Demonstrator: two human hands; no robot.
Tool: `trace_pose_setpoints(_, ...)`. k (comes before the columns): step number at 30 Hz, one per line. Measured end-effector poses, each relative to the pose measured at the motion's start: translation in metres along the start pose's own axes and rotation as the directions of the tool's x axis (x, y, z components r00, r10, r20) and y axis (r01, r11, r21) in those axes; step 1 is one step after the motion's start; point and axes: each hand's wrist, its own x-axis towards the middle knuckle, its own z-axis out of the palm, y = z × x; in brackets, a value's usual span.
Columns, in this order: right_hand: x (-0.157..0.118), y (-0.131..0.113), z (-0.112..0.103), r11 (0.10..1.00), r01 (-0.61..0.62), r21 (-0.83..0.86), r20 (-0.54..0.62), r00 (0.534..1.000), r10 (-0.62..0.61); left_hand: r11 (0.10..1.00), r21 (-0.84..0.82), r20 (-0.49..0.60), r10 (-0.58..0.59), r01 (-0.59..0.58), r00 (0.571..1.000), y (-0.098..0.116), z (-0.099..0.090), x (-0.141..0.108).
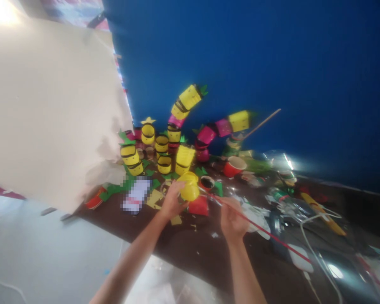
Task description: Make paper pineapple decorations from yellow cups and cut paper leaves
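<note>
My left hand (173, 200) holds a yellow cup (190, 188) above the dark table (190, 253). In my right hand (233, 218) is a long thin red brush (262, 228), its tip close to the cup's side; whether they touch is too blurred to tell. Just right of the cup stands a small container with dark contents (207, 183). A red piece (199, 205) lies beneath the cup. Behind my hands are yellow cups with black bands (130, 159), and curved chains of yellow and magenta cups (206, 135) rise before the blue wall.
A phone-like object (137, 195) lies left of my hands, with green scraps and a red cup (95, 198) farther left. Another red cup (234, 166) stands behind my right hand. Plastic, a white cable (307, 240) and a yellow cutter-like tool (323, 214) are at the right.
</note>
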Motion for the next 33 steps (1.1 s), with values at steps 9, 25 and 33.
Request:
trace_pose_setpoints(9,0.002,-0.002,0.003,0.999,-0.028,0.036,0.050,0.998,0.026,1.000,-0.027,-0.019,0.011,-0.012,1.000,0.000,-0.001,-0.001)
trace_pose_setpoints(25,-0.001,0.012,-0.006,0.927,-0.371,-0.048,-0.282,0.896,0.344,0.999,-0.047,-0.033,-0.007,0.005,0.999,0.001,-0.002,-0.002)
trace_pose_setpoints(33,-0.002,0.010,0.003,0.817,-0.576,0.027,-0.175,0.802,0.571,0.981,-0.088,0.111,-0.160,0.170,0.981,0.006,-0.003,0.002)
